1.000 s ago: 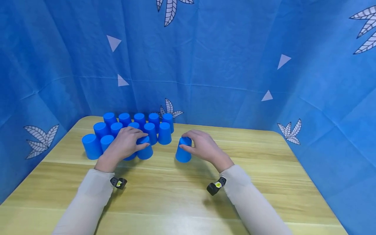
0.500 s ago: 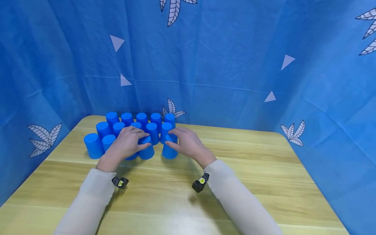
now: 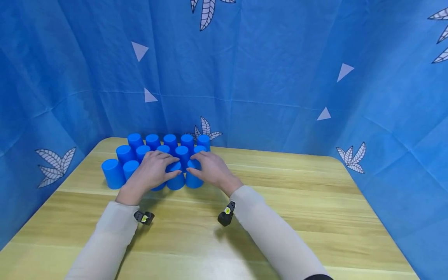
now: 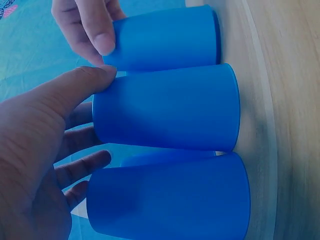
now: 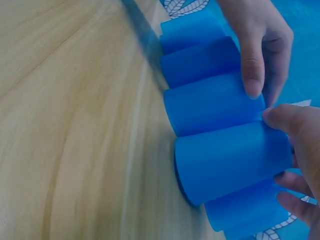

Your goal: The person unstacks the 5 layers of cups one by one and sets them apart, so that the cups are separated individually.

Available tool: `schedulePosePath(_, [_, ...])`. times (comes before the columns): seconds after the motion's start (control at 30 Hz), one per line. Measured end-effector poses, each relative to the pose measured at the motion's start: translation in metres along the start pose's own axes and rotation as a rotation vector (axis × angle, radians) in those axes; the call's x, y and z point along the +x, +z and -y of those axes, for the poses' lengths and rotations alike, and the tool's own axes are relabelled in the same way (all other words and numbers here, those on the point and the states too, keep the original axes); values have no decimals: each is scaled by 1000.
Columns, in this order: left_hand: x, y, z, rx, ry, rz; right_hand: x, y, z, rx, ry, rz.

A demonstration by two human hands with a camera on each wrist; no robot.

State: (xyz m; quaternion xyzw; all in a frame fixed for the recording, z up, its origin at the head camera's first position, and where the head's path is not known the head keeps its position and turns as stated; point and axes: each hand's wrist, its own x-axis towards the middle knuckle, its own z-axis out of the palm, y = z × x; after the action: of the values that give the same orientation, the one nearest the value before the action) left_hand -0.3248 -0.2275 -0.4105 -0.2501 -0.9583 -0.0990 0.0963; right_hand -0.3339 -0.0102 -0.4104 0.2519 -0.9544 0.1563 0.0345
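Blue cups stand upside down in rows on the table. My left hand (image 3: 150,171) pinches the top of one front-row cup (image 3: 176,181) between thumb and fingers. Just to its right, my right hand (image 3: 213,169) grips the upper end of another blue cup (image 3: 194,181), thumb at the near side. The two held cups are side by side, close together. In the left wrist view, the left-held cup (image 4: 170,110) lies between the right-held cup (image 4: 165,40) and a neighbouring cup (image 4: 170,200). The right wrist view shows the right-held cup (image 5: 230,160) at the row's end. Fingers behind the cups are partly hidden.
Two more rows of blue cups (image 3: 170,142) stand behind, near the table's back edge. A cup (image 3: 113,175) marks the front row's left end. The wooden table (image 3: 297,202) extends to the right and toward me. A blue patterned curtain (image 3: 280,58) hangs behind.
My right hand has moved left with its cup, from apart on the right to beside the cup under my left hand. The left hand has kept its hold in place.
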Motion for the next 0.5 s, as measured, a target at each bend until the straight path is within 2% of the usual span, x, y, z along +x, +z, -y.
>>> schedulePosePath(0.23, [1, 2, 1, 5, 17, -6, 0, 6, -2, 15, 23, 1])
schedulePosePath(0.5, [-1, 2, 2, 0, 28, -29, -10, 0, -8, 43, 15, -22])
